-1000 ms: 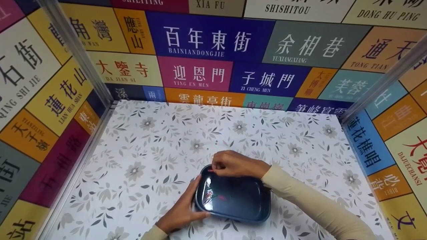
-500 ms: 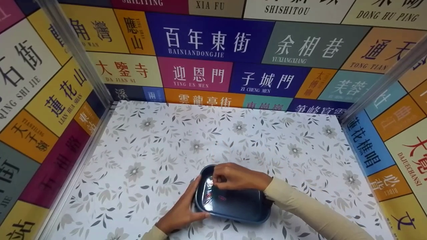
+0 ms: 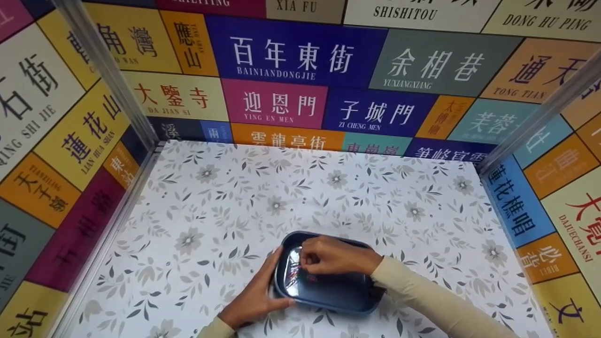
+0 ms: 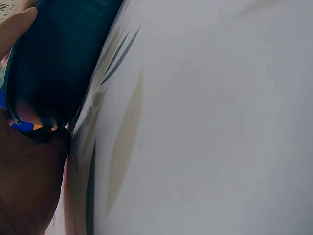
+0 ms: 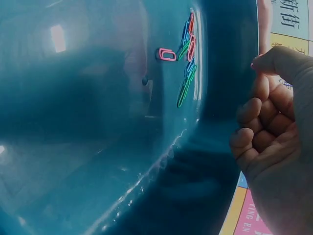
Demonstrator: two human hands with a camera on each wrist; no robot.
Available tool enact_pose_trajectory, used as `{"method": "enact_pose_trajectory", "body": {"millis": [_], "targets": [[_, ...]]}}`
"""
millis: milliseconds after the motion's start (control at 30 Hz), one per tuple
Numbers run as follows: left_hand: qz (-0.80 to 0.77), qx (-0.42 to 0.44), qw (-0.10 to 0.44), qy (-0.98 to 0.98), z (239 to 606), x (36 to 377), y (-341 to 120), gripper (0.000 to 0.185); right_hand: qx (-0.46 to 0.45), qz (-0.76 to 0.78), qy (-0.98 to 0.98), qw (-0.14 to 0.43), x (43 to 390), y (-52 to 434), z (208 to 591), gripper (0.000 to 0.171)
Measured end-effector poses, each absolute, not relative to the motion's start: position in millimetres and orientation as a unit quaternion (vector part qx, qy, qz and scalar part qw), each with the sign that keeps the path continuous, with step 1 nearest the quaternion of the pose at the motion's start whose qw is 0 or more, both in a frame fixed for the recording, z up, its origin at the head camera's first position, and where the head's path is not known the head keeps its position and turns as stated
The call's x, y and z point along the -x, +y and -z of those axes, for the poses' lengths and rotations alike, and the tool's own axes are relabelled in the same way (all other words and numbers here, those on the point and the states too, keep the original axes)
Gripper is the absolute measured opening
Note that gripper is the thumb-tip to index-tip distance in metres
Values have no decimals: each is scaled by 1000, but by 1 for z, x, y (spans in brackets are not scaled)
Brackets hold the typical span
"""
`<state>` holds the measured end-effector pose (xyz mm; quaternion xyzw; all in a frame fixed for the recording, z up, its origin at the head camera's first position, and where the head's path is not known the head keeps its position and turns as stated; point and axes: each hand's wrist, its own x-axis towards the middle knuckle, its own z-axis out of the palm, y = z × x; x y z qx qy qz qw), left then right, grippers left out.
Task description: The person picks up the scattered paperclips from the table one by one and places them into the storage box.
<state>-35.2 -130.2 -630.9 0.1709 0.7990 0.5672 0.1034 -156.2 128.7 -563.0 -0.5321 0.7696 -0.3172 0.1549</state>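
Observation:
A dark blue rectangular dish (image 3: 335, 298) stands on the table near its front. My left hand (image 3: 256, 298) grips its left end, thumb at the front rim and fingers along the left side; the left wrist view shows the thumb (image 4: 17, 27) on the rim. Over the dish's left part, my right hand (image 3: 335, 256) has its fingers curled, thumb and forefinger pinching a paper clip (image 5: 253, 65), of which only a small red-pink tip shows. Several coloured paper clips (image 5: 188, 61) lie along the dish's inner edge in the right wrist view, and one pink paper clip (image 5: 167, 54) lies beside them.
A white tabletop (image 3: 235, 188) with a grey floral print surrounds the dish. Panels (image 3: 300, 51) of coloured signs with Chinese lettering wall it at the back and both sides, with transparent strips (image 3: 112, 80) at the corners.
My right hand has moved from the dish's far rim toward me, over its inside, and the red clip at its fingertips is now hidden in the head view. The left hand keeps its place.

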Motion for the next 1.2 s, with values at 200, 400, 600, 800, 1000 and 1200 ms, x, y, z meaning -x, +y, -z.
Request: {"method": "enact_pose_trajectory", "body": {"millis": [200, 400, 600, 800, 1000, 1200], "targets": [[-564, -175, 98, 801, 633, 36, -130, 129, 513, 321, 765, 221, 155, 126, 567, 12], [-566, -178, 103, 798, 633, 36, -129, 128, 511, 294, 767, 253, 154, 123, 569, 9], [-569, -182, 105, 795, 631, 38, -129, 129, 510, 285, 767, 265, 152, 121, 566, 5], [-573, -183, 112, 791, 630, 42, -127, 131, 510, 272, 787, 215, 156, 131, 550, 7], [-584, -185, 122, 781, 632, 43, -129, 123, 478, 279, 818, 159, 158, 152, 536, 14], [-585, -150, 107, 790, 625, 45, -133, 97, 428, 286, 852, 96, 152, 174, 528, 17]]}}
